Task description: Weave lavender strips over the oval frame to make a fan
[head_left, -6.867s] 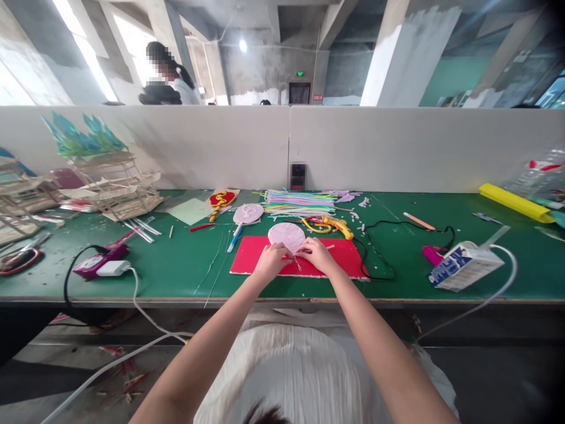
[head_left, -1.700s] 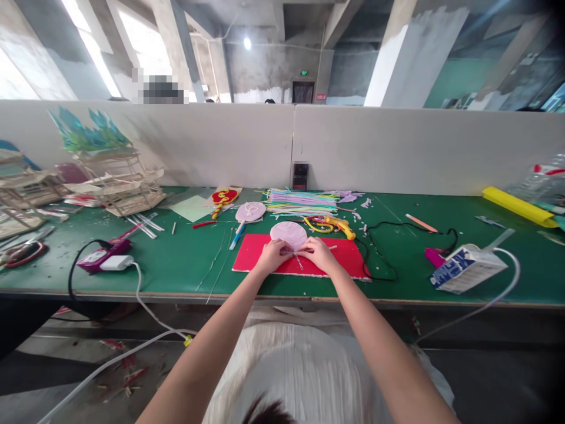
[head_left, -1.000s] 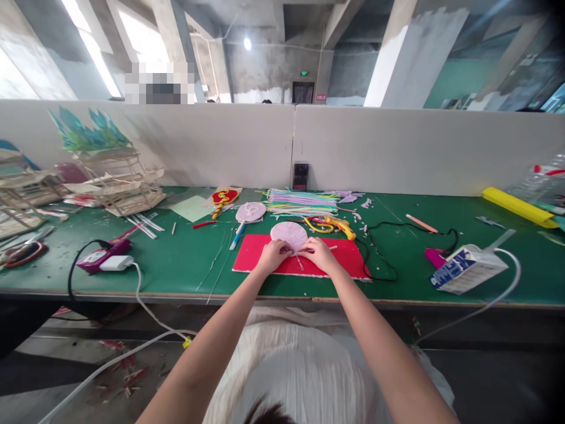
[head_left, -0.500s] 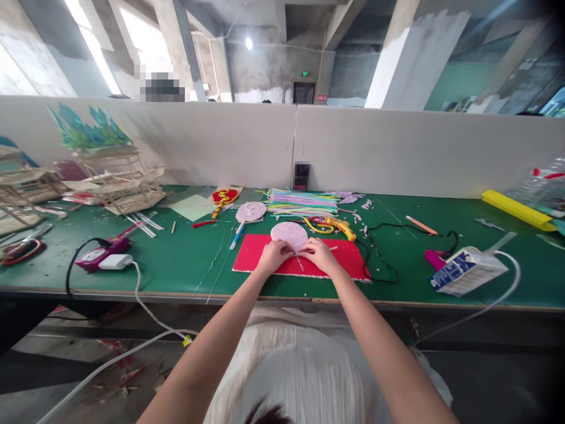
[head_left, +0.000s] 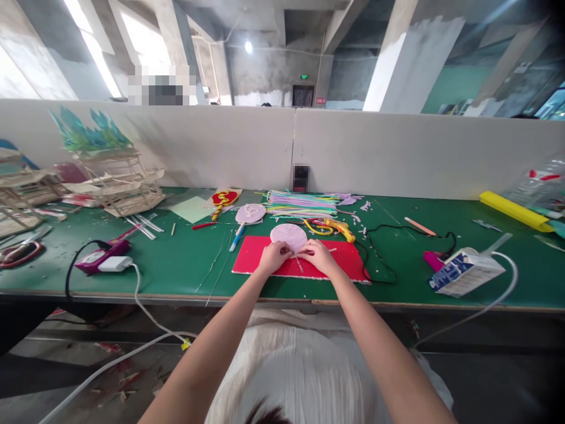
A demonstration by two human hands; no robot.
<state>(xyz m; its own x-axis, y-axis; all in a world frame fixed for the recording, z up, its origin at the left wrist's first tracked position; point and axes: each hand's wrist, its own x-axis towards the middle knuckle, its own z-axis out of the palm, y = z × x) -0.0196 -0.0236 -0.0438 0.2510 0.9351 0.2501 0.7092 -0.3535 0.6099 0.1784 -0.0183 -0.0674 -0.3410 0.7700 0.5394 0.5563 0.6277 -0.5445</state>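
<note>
A round pale-pink disc (head_left: pixel 288 235) with ridged lines lies on the red board (head_left: pixel 249 254), its upper edge reaching past the board. At its lower edge, my left hand (head_left: pixel 275 255) has thumb and fingers pinched together. Opposite it, my right hand (head_left: pixel 316 257) pinches at the same edge, close to the left. Just what sits between the fingertips is too small to make out. Below the fingertips, thin light wire-like ends (head_left: pixel 301 266) stick out over the board. The fingers partly cover the disc's lower edge.
Behind are a bundle of coloured strips (head_left: pixel 302 203), a second pink disc (head_left: pixel 251 214), a red-and-yellow fan shape (head_left: pixel 224 200) and a yellow glue gun (head_left: pixel 342 229). Stick models (head_left: pixel 128 191) stand left. A carton (head_left: pixel 468 271) and a power strip (head_left: pixel 99 256) lie near the front edge.
Almost nothing differs. The fingers of both hands shift very slightly at the disc's lower edge, and the view tilts a little.
</note>
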